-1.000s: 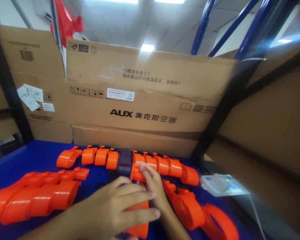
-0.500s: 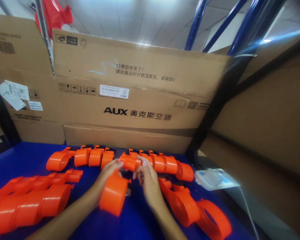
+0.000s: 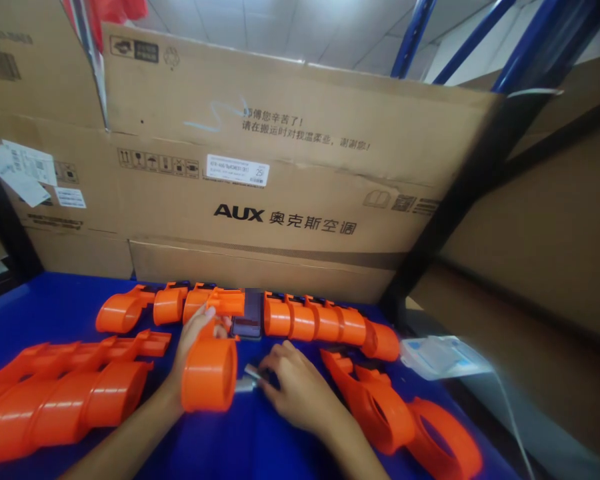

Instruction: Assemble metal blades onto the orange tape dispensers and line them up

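My left hand [image 3: 193,340] is closed round an orange plastic part [image 3: 210,373] with a round open end, held just above the blue table [image 3: 260,440]. My right hand [image 3: 293,383] rests on the table to its right, fingers pinched on a small silvery metal piece [image 3: 247,379] next to the part's open end. Behind both hands a row of orange parts [image 3: 320,323] lies side by side, with a dark phone [image 3: 250,320] propped in its middle.
Stacked orange parts [image 3: 60,400] lie at the left, more orange parts [image 3: 395,420] at the right. A white and blue packet [image 3: 443,357] sits at the table's right edge. Large cardboard boxes [image 3: 290,193] wall the back and right; blue rack posts [image 3: 410,33] rise behind.
My left hand has drawn the orange part leftward and turned its open end toward me. My right hand has dropped from the part to the table and pinched the metal piece.
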`<state>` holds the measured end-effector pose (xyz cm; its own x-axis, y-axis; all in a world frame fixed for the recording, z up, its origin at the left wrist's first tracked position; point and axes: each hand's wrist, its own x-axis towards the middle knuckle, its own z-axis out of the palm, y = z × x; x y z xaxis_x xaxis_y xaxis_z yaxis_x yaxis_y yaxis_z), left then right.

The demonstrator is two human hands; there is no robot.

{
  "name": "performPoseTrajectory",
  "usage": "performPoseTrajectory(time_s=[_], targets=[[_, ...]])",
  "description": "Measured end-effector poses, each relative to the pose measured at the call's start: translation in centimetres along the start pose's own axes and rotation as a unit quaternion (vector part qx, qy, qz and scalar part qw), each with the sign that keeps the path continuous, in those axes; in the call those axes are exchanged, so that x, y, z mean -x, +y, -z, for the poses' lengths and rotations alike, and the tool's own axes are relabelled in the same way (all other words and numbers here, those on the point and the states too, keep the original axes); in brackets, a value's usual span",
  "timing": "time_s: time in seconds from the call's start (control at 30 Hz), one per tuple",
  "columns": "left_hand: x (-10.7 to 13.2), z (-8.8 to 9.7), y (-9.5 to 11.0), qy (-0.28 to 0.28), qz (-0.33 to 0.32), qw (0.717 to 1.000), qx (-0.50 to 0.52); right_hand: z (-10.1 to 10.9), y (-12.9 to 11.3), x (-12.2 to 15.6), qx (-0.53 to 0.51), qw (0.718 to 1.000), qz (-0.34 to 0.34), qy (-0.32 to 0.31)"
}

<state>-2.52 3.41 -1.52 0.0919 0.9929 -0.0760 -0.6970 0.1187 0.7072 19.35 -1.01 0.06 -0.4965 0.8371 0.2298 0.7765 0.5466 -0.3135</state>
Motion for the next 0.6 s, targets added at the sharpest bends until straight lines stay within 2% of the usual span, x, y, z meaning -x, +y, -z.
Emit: performPoseTrajectory(time_s=[0.2,0.27,0.33,0.37,0.47,0.6], targets=[[0.7,-0.7,-0.9,-0.005,-0.034,0.999,-0.010,0.1,-0.2,-0.7,0.021,1.000,-0.001,0.015],[0.9,-0.9,-1.1,-0.016,-0.039,0.999,-0.029,0.2,-0.3,-0.9,-0.023,0.998,-0.026,0.047],[1.0,-1.0,-1.3,-0.029,-0.041,0.997,-0.053,0.4,-0.4,-1.0,-0.136,0.985,-0.055,0.088],[1.0,-1.1,-1.4,-0.036,-0.042,0.996,-0.065,0.5,-0.5,-1.0,-0.208,0.970,-0.067,0.109],[1.3,-1.3,-1.6,-0.052,-0.048,0.993,-0.092,1.0,-0.7,-1.1,-0.388,0.900,-0.093,0.177],[2.1,-1.6,-1.9,-0.054,-0.071,0.987,-0.133,1.7,-0.4,-1.3,-0.486,0.827,-0.123,0.253]])
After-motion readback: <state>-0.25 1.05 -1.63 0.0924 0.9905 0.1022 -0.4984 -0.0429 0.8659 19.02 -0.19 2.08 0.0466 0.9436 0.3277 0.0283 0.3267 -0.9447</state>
